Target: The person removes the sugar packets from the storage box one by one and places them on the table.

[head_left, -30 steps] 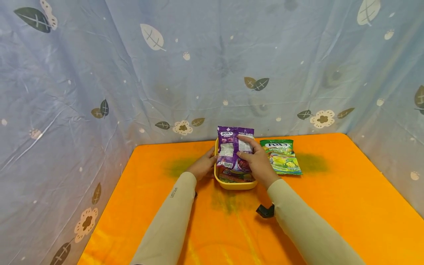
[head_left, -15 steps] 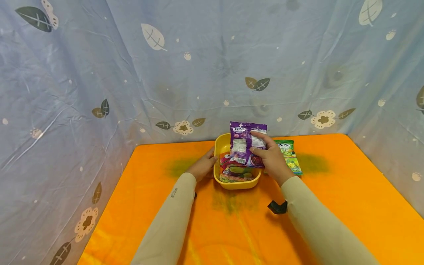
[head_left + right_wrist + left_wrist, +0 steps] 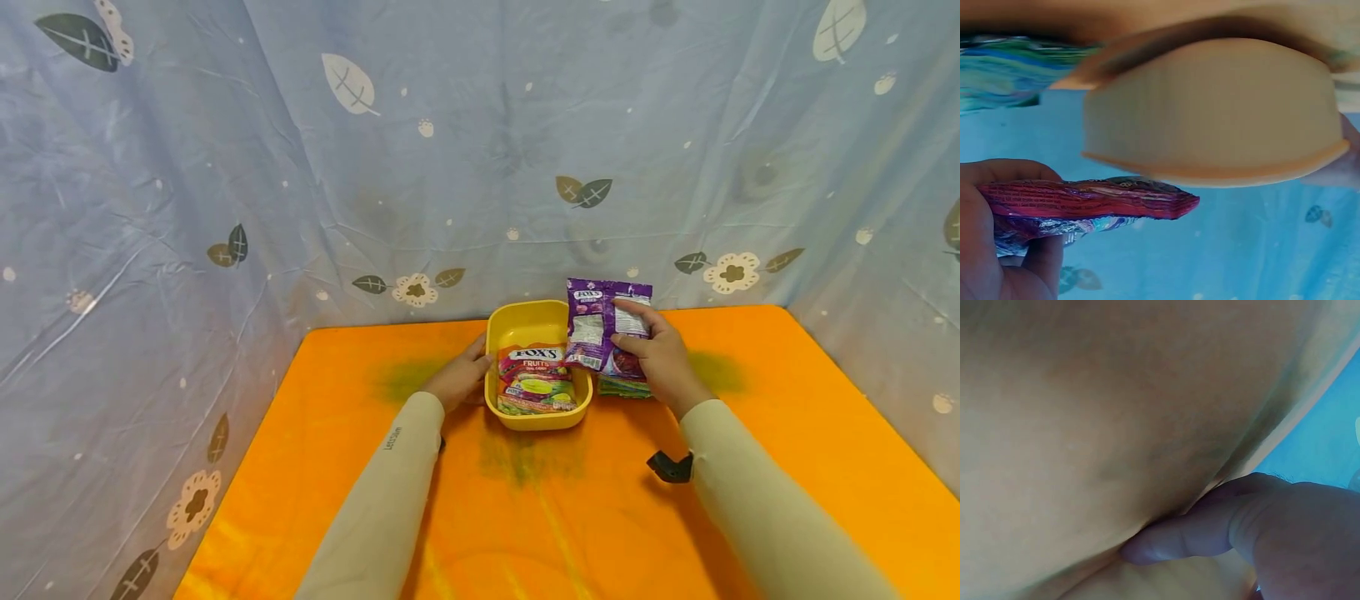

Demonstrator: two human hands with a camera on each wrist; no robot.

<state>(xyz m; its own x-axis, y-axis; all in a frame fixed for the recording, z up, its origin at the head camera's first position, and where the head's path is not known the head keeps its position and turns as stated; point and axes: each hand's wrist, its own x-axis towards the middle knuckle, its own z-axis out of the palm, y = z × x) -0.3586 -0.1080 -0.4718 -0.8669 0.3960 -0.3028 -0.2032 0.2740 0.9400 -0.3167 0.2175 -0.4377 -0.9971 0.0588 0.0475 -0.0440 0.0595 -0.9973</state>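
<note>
Purple candy packet, right of centre frame: gripped between thumb and fingers of the right hand, above a green packet. Left hand, centre frame, holds the left side of a yellow tub containing a red packet.

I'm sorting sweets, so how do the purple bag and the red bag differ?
The purple bag is held in the right hand, while the red bag lies in the yellow box. The purple bag shows a small brand name and pale panels; the red bag shows a larger name and bright fruit colours. Both are FOX'S bags.
</note>
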